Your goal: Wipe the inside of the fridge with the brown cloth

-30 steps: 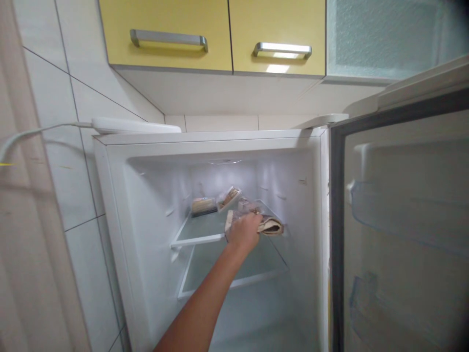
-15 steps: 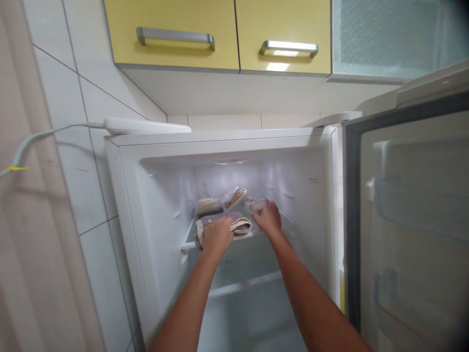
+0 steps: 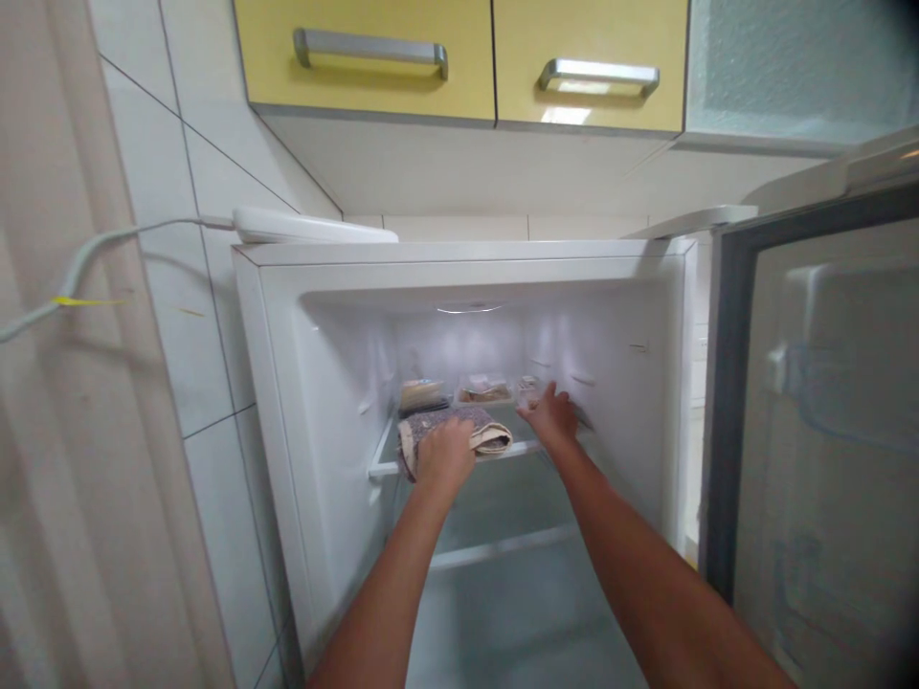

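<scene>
"What's everything sitting on?"
"The upper shelf (image 3: 384, 470), with its white front edge."
"And on it?"
"A flat pack (image 3: 422, 394) at left, a shallow tray (image 3: 484, 390) mid-shelf, a small clear pack (image 3: 527, 388) at right. Whether the folded cloth (image 3: 412, 442) rests there too, I can't tell."

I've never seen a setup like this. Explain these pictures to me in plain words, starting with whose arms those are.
There is no robot here: the bare arms belong to a person. Every picture comes from one camera worn on that person's head, looking forward and down into an open fridge, with its door swung out to the right.

The left hand holds a folded cloth at the front of the upper shelf. Behind it sit a dark-based pack and a pale tray. The right hand is at a small clear container; whether it grips it, I cannot tell.
</scene>
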A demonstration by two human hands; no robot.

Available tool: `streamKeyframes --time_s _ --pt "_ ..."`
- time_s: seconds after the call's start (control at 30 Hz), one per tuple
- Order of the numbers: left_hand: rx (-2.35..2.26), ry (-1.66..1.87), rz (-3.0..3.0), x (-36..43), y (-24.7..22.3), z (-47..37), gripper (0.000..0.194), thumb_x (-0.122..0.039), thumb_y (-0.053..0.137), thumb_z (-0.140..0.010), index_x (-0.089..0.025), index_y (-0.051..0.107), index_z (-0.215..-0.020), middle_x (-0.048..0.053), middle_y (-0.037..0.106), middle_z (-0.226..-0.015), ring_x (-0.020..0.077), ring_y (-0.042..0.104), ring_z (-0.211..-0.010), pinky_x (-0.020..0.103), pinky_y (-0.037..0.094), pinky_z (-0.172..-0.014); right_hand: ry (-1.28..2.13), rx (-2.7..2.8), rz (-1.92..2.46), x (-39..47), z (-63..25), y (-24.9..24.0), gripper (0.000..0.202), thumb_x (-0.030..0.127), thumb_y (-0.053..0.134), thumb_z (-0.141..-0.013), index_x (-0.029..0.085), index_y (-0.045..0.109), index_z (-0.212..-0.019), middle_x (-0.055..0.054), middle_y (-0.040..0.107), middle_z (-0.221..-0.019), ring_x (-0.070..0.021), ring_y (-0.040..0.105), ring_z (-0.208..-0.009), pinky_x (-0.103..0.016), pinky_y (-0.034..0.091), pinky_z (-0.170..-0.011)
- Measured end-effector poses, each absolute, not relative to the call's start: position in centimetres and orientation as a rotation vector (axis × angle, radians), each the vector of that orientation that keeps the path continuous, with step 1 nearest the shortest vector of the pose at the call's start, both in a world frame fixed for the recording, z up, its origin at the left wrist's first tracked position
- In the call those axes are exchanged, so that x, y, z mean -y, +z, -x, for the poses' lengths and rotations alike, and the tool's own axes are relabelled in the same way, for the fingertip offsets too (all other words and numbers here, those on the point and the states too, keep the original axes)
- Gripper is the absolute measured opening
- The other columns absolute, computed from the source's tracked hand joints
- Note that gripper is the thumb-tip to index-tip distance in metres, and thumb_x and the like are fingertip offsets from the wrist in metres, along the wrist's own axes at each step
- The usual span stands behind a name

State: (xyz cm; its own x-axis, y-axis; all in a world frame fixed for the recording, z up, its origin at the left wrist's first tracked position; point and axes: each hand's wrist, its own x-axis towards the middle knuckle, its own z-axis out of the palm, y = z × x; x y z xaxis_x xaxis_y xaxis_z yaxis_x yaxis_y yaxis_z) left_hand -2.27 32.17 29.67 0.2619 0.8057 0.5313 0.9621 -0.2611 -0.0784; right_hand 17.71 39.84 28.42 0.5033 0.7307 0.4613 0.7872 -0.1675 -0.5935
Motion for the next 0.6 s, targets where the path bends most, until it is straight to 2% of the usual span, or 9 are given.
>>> streamKeyframes --time_s 0.17,0.3,0.37,0.5,0.6 --pt "1.586 -0.521 2.192 -32.5 29.9 3.1 0.027 -0.022 0.043 -0.086 -0.025 0.063 -0.103 0.008 0.071 -0.108 0.025 0.067 -0.102 0.037 0.053 -0.083 -0.033 1.381 1.793 -41.0 -18.1 29.1 0.087 0.041 0.074 -0.078 0.008 0.032 -0.146 -0.023 0.059 -0.121 -0.0311 0.062 -0.105 -0.036 0.05 -0.087" --pt "1.695 -0.486 2.17 -33.9 30.5 1.6 0.032 -0.032 0.047 -0.084 -0.018 0.067 -0.105 0.018 0.072 -0.106 0.0347 0.068 -0.103 0.052 0.052 -0.089 -0.09 1.313 1.675 -37.7 -18.7 27.9 0.063 0.033 0.057 -0.087 0.006 0.038 -0.141 -0.023 0.056 -0.13 -0.0318 0.055 -0.12 -0.04 0.045 -0.101" --pt "1.696 -0.451 2.224 -34.5 30.8 -0.7 0.036 -0.034 0.048 -0.083 -0.016 0.068 -0.108 0.021 0.072 -0.109 0.0376 0.068 -0.104 0.056 0.051 -0.089 -0.12 1.184 1.507 -34.6 -18.4 25.8 0.056 0.029 0.05 -0.086 0.005 0.044 -0.137 -0.022 0.055 -0.132 -0.0307 0.053 -0.123 -0.042 0.042 -0.107" --pt "1.441 -0.361 2.51 -34.9 31.2 -6.4 0.039 -0.041 0.047 -0.084 -0.027 0.068 -0.115 0.012 0.072 -0.12 0.0302 0.067 -0.11 0.045 0.053 -0.093 -0.012 1.146 1.209 -27.6 -16.6 18.7 0.053 0.039 0.044 -0.087 0.013 0.048 -0.132 -0.016 0.058 -0.129 -0.0279 0.055 -0.118 -0.046 0.045 -0.105" --pt "1.309 -0.31 2.635 -34.9 31.2 -9.1 0.041 -0.042 0.045 -0.084 -0.029 0.067 -0.117 0.011 0.072 -0.12 0.0295 0.069 -0.109 0.043 0.054 -0.092 0.171 1.145 1.223 -23.7 -15.2 12.9 0.051 0.044 0.044 -0.089 0.018 0.047 -0.133 -0.013 0.056 -0.134 -0.0262 0.057 -0.117 -0.046 0.047 -0.101"
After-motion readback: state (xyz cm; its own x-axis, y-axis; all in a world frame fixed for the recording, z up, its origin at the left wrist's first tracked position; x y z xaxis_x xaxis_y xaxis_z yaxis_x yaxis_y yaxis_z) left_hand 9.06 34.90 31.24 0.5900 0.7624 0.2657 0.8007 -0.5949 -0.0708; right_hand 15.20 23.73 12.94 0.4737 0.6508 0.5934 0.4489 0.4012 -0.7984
